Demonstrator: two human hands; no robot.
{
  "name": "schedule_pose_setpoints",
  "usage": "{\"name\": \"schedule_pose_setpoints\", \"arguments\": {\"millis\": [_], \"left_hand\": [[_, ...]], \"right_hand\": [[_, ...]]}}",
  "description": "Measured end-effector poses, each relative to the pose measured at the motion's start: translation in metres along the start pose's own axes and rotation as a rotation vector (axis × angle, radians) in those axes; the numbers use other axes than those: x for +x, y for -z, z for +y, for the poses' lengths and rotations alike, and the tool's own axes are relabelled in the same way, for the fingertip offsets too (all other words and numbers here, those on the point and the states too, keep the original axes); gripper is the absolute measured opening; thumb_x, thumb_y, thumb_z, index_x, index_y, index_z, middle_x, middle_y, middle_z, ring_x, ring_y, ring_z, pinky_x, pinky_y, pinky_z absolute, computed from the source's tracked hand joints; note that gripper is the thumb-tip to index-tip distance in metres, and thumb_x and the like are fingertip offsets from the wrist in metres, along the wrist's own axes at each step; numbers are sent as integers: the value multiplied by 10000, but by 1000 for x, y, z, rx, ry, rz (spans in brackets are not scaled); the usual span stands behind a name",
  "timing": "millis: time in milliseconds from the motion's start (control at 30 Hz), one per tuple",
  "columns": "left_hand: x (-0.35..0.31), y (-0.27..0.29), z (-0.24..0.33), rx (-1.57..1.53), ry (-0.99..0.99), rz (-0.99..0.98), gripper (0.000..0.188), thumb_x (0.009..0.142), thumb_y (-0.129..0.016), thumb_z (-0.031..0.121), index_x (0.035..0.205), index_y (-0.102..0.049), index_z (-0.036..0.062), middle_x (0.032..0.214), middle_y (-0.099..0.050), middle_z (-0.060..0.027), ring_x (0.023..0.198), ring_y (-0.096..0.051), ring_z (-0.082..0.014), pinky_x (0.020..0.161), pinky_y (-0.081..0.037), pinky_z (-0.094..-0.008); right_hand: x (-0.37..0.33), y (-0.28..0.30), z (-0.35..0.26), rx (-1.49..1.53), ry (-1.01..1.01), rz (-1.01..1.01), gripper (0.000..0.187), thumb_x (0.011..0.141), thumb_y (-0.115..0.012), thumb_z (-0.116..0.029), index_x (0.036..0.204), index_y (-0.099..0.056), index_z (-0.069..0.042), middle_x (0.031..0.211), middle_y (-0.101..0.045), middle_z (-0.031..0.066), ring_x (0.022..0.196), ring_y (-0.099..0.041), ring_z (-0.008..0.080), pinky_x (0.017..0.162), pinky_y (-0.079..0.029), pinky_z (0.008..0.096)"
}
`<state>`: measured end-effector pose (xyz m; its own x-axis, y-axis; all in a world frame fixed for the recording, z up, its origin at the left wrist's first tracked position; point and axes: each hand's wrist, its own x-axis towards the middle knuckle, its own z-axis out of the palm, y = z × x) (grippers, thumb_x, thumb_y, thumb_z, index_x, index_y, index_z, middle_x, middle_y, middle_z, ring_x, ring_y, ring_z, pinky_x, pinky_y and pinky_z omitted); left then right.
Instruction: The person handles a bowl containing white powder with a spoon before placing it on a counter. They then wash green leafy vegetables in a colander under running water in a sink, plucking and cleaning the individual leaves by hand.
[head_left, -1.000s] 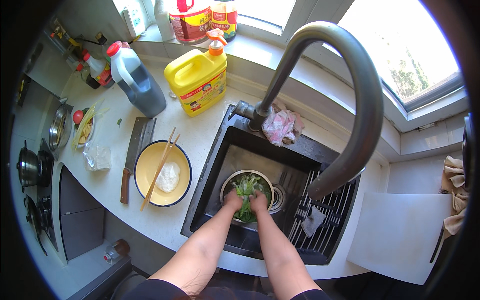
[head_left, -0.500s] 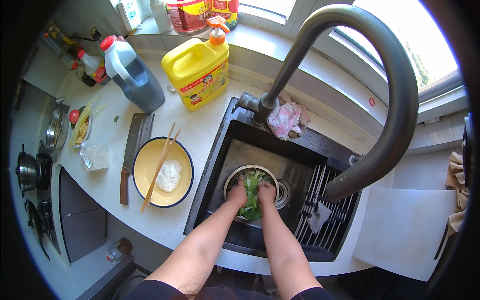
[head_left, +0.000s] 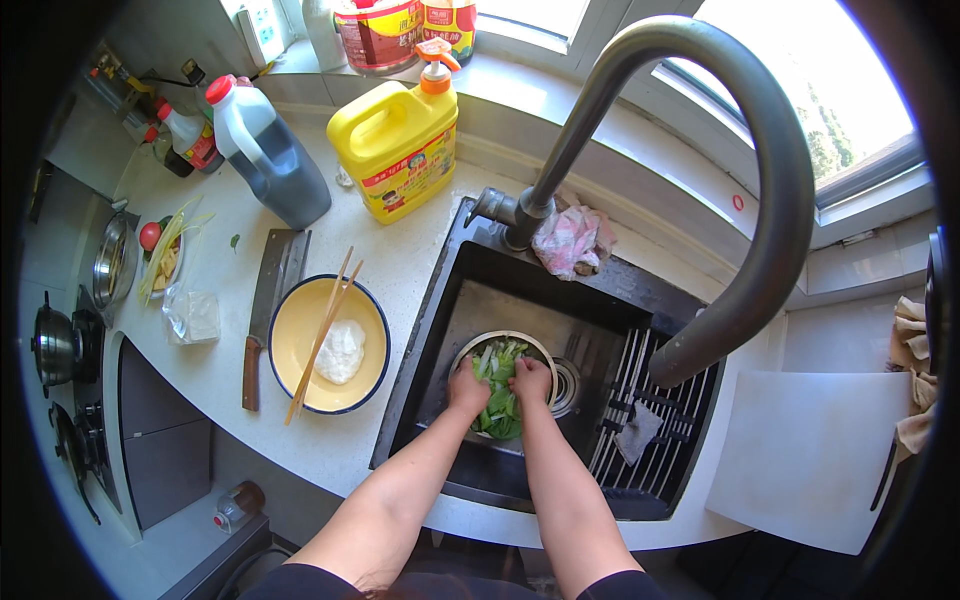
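Chopped leafy greens [head_left: 502,404] fill a round metal bowl [head_left: 541,349] standing in the dark sink [head_left: 590,310]. My left hand [head_left: 468,388] is inside the bowl's left side, its fingers curled into the leaves. Opposite it, my right hand [head_left: 532,381] grips leaves at the bowl's right side. Pale stem pieces show between the two hands. Some fingertips are hidden among the greens, and the bowl's lower part is out of sight.
A tall black faucet [head_left: 790,180] arches over the sink, beside a drying rack [head_left: 650,400]. On the counter to the left lie a cleaver [head_left: 268,300] and a cream bowl [head_left: 290,350] of white powder with chopsticks [head_left: 322,340]. Behind stands a yellow pump jug [head_left: 405,150].
Both hands have shifted slightly outward, toward the bowl's sides. More of the leaves now shows between them, and the view has tilted a little.
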<state>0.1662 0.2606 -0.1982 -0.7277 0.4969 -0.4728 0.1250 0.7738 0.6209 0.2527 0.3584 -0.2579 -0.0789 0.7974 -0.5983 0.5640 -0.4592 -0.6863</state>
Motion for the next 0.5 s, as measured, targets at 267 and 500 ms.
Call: {"name": "schedule_pose_setpoints", "arguments": {"millis": [267, 500], "left_hand": [[-15, 4, 8, -7, -60, 26, 638, 677, -639, 113, 1251, -367, 46, 1210, -429, -219, 1137, -398, -374, 968, -322, -398], [-39, 18, 42, 38, -310, 183, 551, 676, -636, 108, 1195, -451, 89, 1280, -338, -190, 1194, -303, -372, 1005, -246, -432]], "right_hand": [[-17, 18, -1, 111, 284, -83, 211, 725, -662, -151, 873, -641, -1, 738, -634, 61, 666, -571, 116, 646, -455, 244], [-82, 75, -60, 336, 501, -128, 199, 818, -580, -76, 1006, -609, -16, 792, -589, -8, 603, -508, 38, 532, -409, 170]]}}
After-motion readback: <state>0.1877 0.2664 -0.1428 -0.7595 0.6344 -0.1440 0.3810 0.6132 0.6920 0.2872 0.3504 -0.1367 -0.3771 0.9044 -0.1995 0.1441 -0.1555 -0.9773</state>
